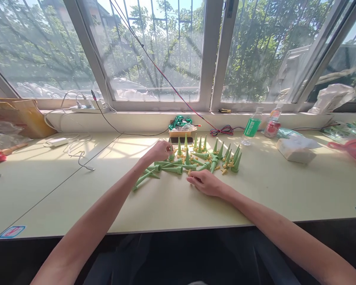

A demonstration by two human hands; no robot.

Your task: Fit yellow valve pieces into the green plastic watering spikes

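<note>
My left hand (160,151) reaches to the back left of a group of green plastic watering spikes. Its fingers are closed around the upper part of an upright green spike (171,157). My right hand (207,183) rests at the front of the group, fingers curled, with a small yellow valve piece (190,172) at its fingertips. Several green spikes stand point up, among them one at the right end (236,163). Others lie on their sides, such as a long spike (144,180) at the left. More yellow valve pieces (224,171) are scattered between them.
Behind the spikes are a dark phone (180,140) and a small box with green cord (180,123). A bottle with a green label (252,127), a can (272,129) and a tissue pack (296,149) stand to the right. White cables (80,152) lie at left.
</note>
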